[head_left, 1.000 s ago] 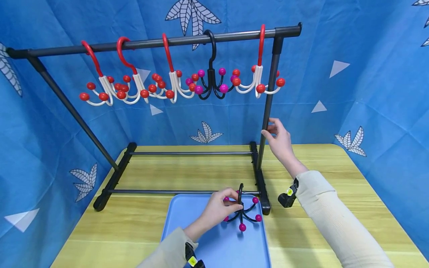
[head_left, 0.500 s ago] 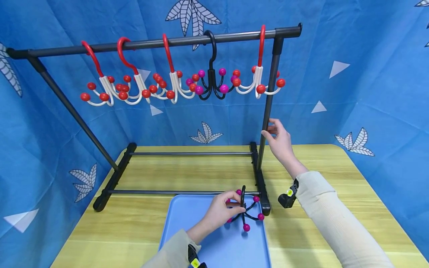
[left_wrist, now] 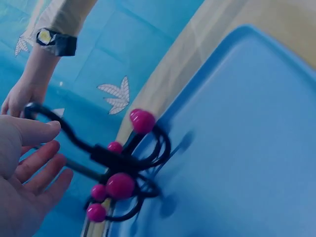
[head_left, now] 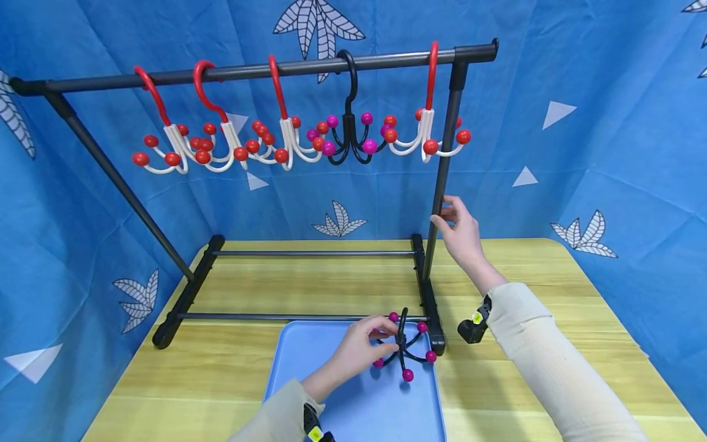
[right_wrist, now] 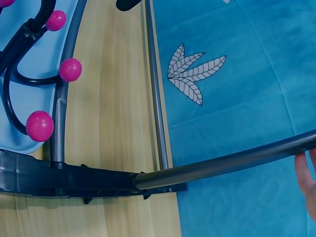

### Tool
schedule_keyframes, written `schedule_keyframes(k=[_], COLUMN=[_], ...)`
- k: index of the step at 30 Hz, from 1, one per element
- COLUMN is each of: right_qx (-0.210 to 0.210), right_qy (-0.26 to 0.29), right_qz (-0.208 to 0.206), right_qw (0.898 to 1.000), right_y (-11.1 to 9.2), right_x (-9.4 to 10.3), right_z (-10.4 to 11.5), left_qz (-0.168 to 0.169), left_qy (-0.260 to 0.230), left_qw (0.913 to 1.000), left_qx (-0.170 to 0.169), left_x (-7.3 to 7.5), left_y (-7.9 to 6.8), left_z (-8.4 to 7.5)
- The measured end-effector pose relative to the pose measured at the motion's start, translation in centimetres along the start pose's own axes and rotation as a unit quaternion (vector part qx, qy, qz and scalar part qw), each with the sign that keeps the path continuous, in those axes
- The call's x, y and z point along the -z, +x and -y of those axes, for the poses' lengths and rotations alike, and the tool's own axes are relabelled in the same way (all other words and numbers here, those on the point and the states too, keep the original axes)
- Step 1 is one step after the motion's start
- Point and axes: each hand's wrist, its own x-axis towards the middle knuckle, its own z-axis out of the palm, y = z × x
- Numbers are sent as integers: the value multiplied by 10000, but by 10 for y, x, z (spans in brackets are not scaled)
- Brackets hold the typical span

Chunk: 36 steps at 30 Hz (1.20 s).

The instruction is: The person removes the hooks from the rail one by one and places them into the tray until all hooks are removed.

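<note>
A black multi-arm hook hanger [head_left: 401, 344] with magenta ball tips rests upright on its arms at the blue tray's [head_left: 359, 405] far right corner. Beside its stem is my left hand [head_left: 359, 347]; the left wrist view shows that hand [left_wrist: 29, 173] with thumb and fingers spread apart, the hanger [left_wrist: 116, 158] just beyond them. My right hand [head_left: 461, 233] holds the right upright [head_left: 440, 184] of a black rack, thumb on one side and fingers behind. Only fingertips of the right hand [right_wrist: 307, 182] appear in the right wrist view, against the upright [right_wrist: 222, 168].
Several hangers hang from the rack's top bar [head_left: 243, 72]: white ones with red hooks, such as the rightmost one [head_left: 424, 132], and a black one [head_left: 349, 132] with magenta balls. Thin lower bars [head_left: 248, 317] cross behind the tray. Blue cloth [head_left: 552, 141] surrounds the wooden table [head_left: 552, 368].
The black hanger has shifted slightly right on the tray. My left hand moved right with it, then drew back a little as its fingers loosened. The right hand stays on the upright.
</note>
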Motion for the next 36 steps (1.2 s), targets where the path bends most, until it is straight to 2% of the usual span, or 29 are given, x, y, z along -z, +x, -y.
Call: schedule_keyframes(k=[6, 12, 15, 19, 23, 28, 32, 36], right_qx=[75, 84, 66, 50, 54, 18, 35, 25], right_qy=[-40, 37, 46, 45, 45, 9, 3, -5], right_qz=[-56, -59, -56, -74, -90, -126, -128, -115], right_qw=[9999, 9999, 10000, 9999, 9999, 9999, 9999, 9999], right_y=[-1, -1, -2, -2, -2, -2, -2, -2], right_x=[-1, -2, -2, -1, 0, 2, 2, 1], right_z=[1, 2, 2, 3, 3, 2, 2, 2], left_qz=[-194, -825, -1177, -1479, -1752, -2058, -2476, -2919], left_qy=[370, 761, 736, 734, 997, 1382, 1799, 2037], left_qw=[9991, 9937, 9903, 9855, 9781, 9662, 9482, 9311], left_qx=[89, 27, -111, -389, -528, -712, -848, -793], left_x=[29, 73, 96, 127, 154, 182, 203, 221], left_y=[-4, -6, -6, -7, -9, -12, -14, -15], left_z=[-1, -11, -19, -30, -45, -62, -75, -91])
